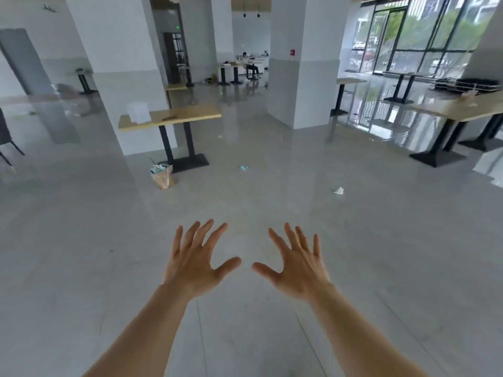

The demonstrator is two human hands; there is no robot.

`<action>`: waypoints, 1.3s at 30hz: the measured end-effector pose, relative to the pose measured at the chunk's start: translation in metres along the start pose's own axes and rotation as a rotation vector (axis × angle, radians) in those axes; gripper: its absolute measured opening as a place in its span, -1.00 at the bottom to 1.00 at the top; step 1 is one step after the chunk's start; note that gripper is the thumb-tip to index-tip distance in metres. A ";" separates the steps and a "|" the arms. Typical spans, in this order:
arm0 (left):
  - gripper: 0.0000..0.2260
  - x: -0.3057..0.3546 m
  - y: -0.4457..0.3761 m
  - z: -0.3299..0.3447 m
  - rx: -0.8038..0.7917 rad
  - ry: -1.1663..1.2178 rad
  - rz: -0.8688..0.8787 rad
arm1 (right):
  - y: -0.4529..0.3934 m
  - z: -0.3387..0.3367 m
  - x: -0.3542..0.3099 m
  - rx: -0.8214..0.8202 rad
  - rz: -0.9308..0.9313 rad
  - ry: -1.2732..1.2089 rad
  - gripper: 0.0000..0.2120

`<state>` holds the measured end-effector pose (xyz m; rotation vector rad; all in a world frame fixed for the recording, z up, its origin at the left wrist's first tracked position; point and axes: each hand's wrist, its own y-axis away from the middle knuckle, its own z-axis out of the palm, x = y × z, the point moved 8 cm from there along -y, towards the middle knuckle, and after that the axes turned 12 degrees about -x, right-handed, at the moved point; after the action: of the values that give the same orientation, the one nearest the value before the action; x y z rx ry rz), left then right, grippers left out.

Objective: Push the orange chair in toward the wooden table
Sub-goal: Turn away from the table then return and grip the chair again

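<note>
Bare fingers (202, 235) spread wide on both hands, grasping nothing: the left hand (194, 263) and right hand (296, 268) hover palms-down over grey floor (81, 254). No orange chair shows anywhere in view. Wooden tables stand well ahead, the nearest table (168, 117) by a white pillar (109, 63), another table (457, 108) at right. The person likely must first find the chair, then set both palms on its backrest and push it straight in.

Both bare forearms reach forward, side by side. The left hand (194, 263) and the right hand (296, 266) show their backs, fingers spread wide, thumbs pointing toward each other without touching. Neither holds anything.
</note>
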<state>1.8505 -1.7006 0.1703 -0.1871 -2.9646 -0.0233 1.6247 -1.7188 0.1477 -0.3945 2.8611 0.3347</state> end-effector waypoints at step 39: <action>-0.17 0.736 -0.157 0.180 -0.480 -0.088 2.172 | 0.267 -0.012 0.362 0.462 2.158 -0.471 -0.02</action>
<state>1.0811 -1.7604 0.1178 -2.8789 -1.2148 -0.3742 1.2062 -1.5573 0.1167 2.3706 1.5251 -0.0160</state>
